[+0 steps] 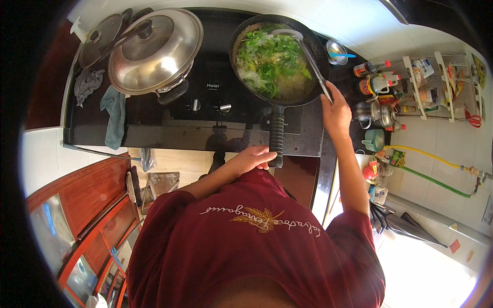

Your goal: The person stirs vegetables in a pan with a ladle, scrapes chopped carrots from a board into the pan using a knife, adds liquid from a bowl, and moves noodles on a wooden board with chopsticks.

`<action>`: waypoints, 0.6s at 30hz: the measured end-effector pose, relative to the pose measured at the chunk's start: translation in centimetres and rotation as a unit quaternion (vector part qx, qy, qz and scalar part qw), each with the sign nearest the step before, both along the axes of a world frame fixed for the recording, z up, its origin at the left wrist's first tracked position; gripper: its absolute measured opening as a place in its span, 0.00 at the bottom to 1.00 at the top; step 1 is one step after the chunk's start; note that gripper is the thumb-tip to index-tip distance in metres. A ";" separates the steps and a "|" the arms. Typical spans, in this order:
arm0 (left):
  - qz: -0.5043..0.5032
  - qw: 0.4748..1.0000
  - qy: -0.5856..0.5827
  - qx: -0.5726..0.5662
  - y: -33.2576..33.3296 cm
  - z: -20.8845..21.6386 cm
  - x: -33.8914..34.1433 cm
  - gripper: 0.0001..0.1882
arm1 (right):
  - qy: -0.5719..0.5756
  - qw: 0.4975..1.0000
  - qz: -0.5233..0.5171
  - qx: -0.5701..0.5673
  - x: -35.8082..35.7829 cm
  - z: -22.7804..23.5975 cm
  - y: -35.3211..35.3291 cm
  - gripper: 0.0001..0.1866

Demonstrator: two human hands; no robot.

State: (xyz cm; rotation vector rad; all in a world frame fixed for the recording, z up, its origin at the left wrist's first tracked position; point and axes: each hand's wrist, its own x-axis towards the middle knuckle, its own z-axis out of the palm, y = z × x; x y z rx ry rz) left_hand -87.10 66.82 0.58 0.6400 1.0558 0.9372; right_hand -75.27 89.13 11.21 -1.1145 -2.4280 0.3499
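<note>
A black wok [309,82] stands on the right side of the stove, filled with chopped green leaves [280,56] in a pale broth. My right hand [337,112] is closed around the handle of a metal spatula [311,60]. The spatula's head rests at the far side of the wok, over the greens, and its exact shape is hard to make out. At the near end of the wok's ribbed handle [277,131], my left hand [254,158] grips from the left, with some fingers hidden beneath.
A large pan with a domed steel lid [167,64] sits on the left burner. Beside it lie a glass lid [101,43] and a teal cloth [114,115]. To the right are a small metal bowl [336,51], sauce bottles [371,68], a kettle [362,112] and a green mug [374,139].
</note>
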 end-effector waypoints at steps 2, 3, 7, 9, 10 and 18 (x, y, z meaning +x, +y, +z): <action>0.005 1.000 -0.006 -0.008 -0.1 0.2 0.0 0.20 | -0.019 0.998 0.022 0.051 -0.8 -0.9 -0.1 0.19; 0.009 1.000 -0.008 -0.015 -0.1 0.2 0.1 0.20 | -0.025 0.998 0.024 0.061 -1.0 -1.7 -0.1 0.20; 0.014 1.000 -0.009 -0.019 -0.4 0.1 0.1 0.20 | -0.041 0.997 0.039 0.057 -0.9 -3.4 -1.2 0.21; 0.008 1.000 -0.005 -0.015 -0.4 0.4 0.0 0.21 | -0.053 0.997 0.039 0.040 -0.3 -3.3 -2.2 0.21; 0.003 1.000 -0.002 -0.016 -0.4 0.5 0.0 0.21 | -0.051 0.998 0.032 0.027 0.2 -3.2 -2.6 0.20; -0.008 1.000 -0.018 -0.016 -0.1 2.2 -0.4 0.23 | -0.021 1.000 0.018 0.012 4.3 -1.0 -4.9 0.19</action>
